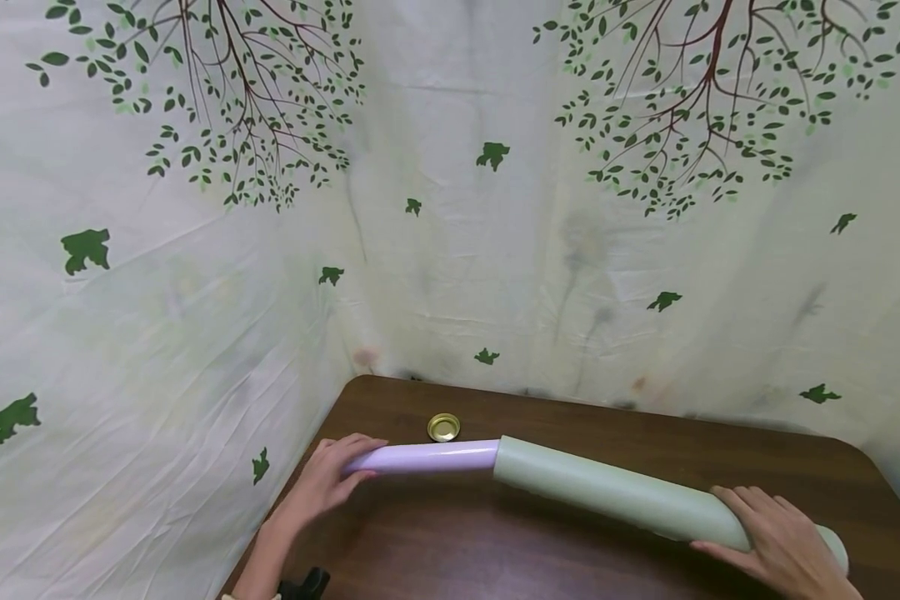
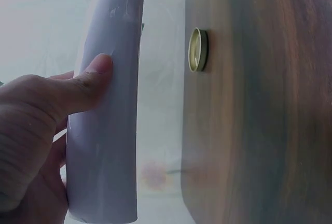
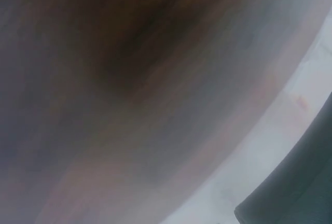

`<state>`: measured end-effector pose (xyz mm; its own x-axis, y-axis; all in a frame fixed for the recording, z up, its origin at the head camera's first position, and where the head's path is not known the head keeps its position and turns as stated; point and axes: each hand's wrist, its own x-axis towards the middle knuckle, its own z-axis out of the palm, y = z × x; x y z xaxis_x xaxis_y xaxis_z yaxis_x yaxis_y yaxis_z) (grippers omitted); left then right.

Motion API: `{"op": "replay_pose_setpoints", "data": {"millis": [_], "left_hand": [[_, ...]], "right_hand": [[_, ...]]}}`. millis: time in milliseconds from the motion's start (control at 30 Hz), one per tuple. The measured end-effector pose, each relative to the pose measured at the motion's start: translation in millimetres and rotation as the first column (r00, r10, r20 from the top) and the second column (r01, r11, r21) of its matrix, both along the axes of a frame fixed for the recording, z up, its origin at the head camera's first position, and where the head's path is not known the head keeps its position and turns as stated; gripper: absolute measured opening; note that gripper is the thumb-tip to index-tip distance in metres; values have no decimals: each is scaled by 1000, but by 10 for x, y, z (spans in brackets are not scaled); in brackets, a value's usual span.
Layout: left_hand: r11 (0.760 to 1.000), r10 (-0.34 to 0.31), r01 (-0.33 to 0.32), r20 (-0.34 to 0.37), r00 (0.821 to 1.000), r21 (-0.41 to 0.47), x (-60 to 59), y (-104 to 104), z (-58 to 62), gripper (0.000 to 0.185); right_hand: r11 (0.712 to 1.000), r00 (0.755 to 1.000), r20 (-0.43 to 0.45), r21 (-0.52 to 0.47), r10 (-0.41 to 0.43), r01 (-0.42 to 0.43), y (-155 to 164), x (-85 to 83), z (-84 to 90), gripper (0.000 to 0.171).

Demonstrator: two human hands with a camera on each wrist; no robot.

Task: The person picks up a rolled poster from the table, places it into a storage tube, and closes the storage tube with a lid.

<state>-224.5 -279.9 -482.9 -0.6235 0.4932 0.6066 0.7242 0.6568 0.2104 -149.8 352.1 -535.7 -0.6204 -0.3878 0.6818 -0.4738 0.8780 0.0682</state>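
Note:
My left hand (image 1: pixel 328 477) grips a smooth lilac tube (image 1: pixel 435 457) near its left end, thumb on the near side. In the left wrist view the thumb (image 2: pixel 93 81) lies across the tube, and the other fingers are mostly hidden behind it. The tube's right end meets the left end of a thicker pale green tube (image 1: pixel 600 487); whether it runs inside cannot be seen. Around the green tube near its right end, my right hand (image 1: pixel 776 533) is curled. Only a dark-looking part of the green tube (image 3: pixel 295 193) shows in the blurred right wrist view, without the hand.
A shallow round gold lid (image 1: pixel 443 427) lies on the brown wooden table (image 1: pixel 435 533), just behind the lilac tube. Pale cloth (image 1: pixel 450 275) printed with branches and green leaves hangs behind and left of the table. Something small and black (image 1: pixel 307 583) sits by my left wrist.

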Motion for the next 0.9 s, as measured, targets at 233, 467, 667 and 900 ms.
{"op": "replay_pose_setpoints", "data": {"millis": [233, 467, 667, 900], "left_hand": [[999, -46, 46, 0, 999, 12, -27, 82, 15, 48], [996, -84, 84, 13, 996, -3, -36, 155, 1, 48], [994, -108, 108, 39, 993, -4, -34, 234, 15, 46], [992, -121, 123, 60, 991, -16, -38, 330, 55, 47]], "right_hand": [[999, 999, -14, -10, 32, -32, -49, -19, 33, 85], [999, 999, 7, 8, 37, -37, -114, -9, 57, 83], [998, 998, 13, 18, 53, -54, -174, -9, 87, 81], [997, 998, 15, 22, 67, -68, -235, -6, 138, 80]]}}
